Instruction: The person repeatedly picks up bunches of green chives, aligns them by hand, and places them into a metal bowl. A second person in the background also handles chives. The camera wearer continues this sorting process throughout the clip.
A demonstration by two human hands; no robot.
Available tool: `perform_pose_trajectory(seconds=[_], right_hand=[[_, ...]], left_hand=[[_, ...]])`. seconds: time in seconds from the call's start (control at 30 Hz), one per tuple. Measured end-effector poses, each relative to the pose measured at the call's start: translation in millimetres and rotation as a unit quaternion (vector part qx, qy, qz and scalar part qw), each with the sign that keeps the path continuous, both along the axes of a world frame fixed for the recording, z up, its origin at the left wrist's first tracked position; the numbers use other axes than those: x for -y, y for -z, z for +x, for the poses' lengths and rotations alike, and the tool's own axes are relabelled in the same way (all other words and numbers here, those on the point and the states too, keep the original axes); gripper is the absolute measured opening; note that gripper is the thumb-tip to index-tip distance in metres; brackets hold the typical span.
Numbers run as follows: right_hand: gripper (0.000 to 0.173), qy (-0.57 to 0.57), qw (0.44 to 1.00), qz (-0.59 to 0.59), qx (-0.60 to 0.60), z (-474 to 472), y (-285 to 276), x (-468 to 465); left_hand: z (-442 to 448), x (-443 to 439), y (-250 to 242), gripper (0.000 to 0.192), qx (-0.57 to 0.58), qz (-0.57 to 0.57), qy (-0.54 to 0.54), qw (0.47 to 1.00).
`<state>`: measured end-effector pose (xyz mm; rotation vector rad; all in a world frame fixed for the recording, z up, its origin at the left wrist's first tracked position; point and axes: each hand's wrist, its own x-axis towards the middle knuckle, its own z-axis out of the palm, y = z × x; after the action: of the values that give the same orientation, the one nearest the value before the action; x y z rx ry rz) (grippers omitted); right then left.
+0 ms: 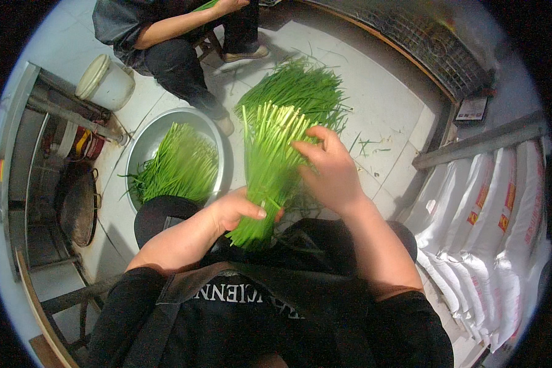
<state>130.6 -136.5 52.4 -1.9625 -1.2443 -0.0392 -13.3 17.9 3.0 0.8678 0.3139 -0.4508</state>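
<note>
A thick bunch of green chives (276, 152) stands in front of me, its pale cut ends pointing away and its leaf tips near my lap. My left hand (244, 209) grips it low down, thumb across the front. At the upper right side of the bunch, my right hand (324, 158) has its fingers apart and slightly curled by the pale stems; whether a fingertip pinches a stem cannot be told. More chives lie in a loose heap (303, 83) on the tiled floor beyond. To the left, a metal basin (221, 152) holds another pile of chives (179, 161).
A co-worker (175, 60) sits on a low stool at the top left. A lidded white bucket (106, 83) stands near them. Metal shelving with a wok (80, 204) is at the left. Stacked white sacks (478, 207) fill the right side. Loose leaf scraps (372, 147) dot the floor.
</note>
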Motion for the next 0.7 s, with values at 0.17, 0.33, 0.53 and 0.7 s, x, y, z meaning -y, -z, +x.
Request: perform_pose_trajectory(seconds=[0.17, 0.33, 0.53, 0.7], right_hand=[[0.025, -0.040, 0.997, 0.045, -0.047, 8, 0, 6], [0.021, -0.091, 0.989, 0.075, -0.087, 19, -2, 11], [0.022, -0.132, 0.976, 0.064, -0.164, 27, -7, 19], [0.020, -0.132, 0.969, 0.051, -0.204, 29, -8, 21]], left_hand=[[0, -1, 1, 0.057, 0.024, 0.000, -0.004, 1.000], [-1, -1, -1, 0.057, 0.017, -0.005, -0.002, 1.000], [-1, -2, -1, 0.058, 0.015, -0.008, 0.007, 1.000], [-1, -1, 0, 0.058, 0.012, -0.023, 0.007, 1.000]])
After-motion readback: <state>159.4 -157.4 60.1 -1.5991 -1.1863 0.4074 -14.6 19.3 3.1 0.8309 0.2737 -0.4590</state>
